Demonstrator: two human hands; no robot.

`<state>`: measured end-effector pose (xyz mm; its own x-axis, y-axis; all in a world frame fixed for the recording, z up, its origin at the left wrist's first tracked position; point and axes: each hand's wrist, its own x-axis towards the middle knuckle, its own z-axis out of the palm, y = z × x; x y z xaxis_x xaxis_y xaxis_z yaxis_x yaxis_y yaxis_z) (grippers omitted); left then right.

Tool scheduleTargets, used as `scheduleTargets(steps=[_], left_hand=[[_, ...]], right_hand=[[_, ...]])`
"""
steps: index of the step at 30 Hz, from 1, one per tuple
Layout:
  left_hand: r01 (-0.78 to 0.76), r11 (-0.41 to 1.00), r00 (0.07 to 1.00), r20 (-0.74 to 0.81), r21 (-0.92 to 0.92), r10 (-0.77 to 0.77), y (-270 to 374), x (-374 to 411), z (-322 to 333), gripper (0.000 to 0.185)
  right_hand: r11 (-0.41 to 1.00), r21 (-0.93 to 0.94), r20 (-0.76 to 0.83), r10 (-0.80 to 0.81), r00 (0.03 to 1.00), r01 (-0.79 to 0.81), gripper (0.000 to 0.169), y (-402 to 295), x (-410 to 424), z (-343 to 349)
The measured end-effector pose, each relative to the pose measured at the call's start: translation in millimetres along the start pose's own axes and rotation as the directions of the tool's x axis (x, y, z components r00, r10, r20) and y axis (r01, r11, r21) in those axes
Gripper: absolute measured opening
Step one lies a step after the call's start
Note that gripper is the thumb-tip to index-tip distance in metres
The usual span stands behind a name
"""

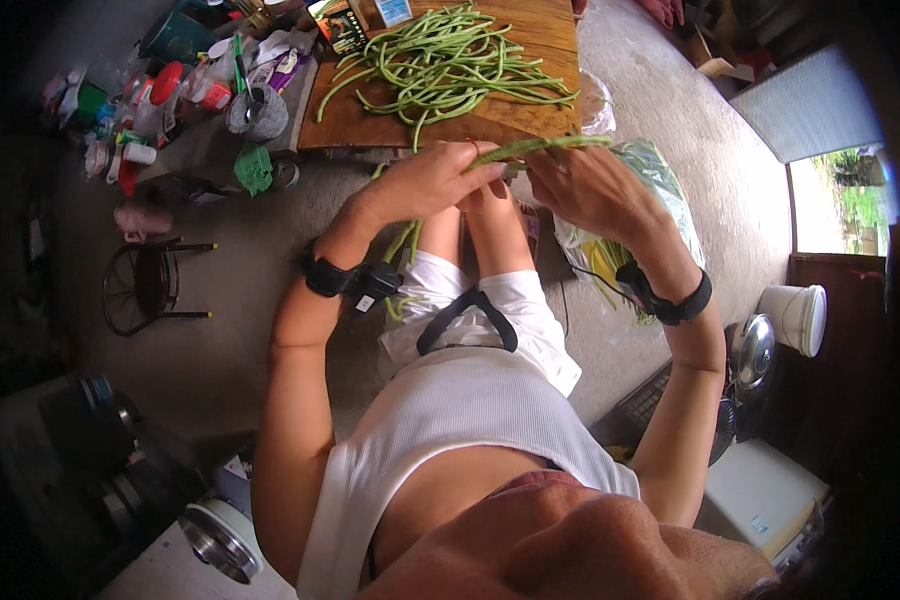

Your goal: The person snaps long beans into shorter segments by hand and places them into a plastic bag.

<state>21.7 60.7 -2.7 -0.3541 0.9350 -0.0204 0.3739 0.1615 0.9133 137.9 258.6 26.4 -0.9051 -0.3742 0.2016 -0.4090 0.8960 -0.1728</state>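
Both hands meet above the near edge of a wooden table (322,135). My left hand (446,176) is closed on long green beans; their lower ends hang below it, beside the white shorts. My right hand (585,187) pinches the same bunch of long beans (540,146), whose tips stick out to the right above the fingers. A loose pile of long green beans (457,64) lies on the table just beyond the hands. Under my right forearm a clear plastic bag (652,176) holds more greens. Some fingertips are hidden behind the hands.
On the left stand a stone mortar (259,116), a green plastic basket (253,169) and several jars. A small chair (154,277) is on the floor. A white bucket (791,319) and a metal lid (754,350) are at the right. A steel pot (221,540) is at the lower left.
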Motion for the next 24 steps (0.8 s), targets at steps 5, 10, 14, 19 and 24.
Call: scheduleTargets(steps=[5, 10, 14, 19, 24], left_hand=[[-0.145, 0.933, 0.981, -0.076, 0.329, 0.179, 7, 2, 11, 0.026], [-0.105, 0.883, 0.990, -0.036, 0.458, 0.136, 10, -2, 10, 0.023], [-0.149, 0.878, 0.984, -0.023, 0.455, 0.179, 2, -2, 11, 0.024], [-0.142, 0.881, 0.985, -0.025, 0.452, 0.172, 0, -1, 12, 0.024], [-0.147, 0.874, 0.974, -0.085, 0.463, 0.208, -1, 0, 14, 0.024]], right_hand=[[0.997, 0.075, 0.013, 0.001, 1.000, -0.002, 0.016, -4, 0, 5], [0.997, 0.074, 0.153, -0.006, 0.988, -0.005, 0.021, -1, -1, 10], [0.997, 0.077, 0.116, -0.024, 0.993, 0.015, 0.016, 0, -1, 18], [0.997, 0.065, 0.130, 0.040, 0.991, -0.049, 0.017, 0, 0, 21], [0.973, 0.207, -0.023, 0.108, 0.994, -0.101, 0.012, -6, 0, 14]])
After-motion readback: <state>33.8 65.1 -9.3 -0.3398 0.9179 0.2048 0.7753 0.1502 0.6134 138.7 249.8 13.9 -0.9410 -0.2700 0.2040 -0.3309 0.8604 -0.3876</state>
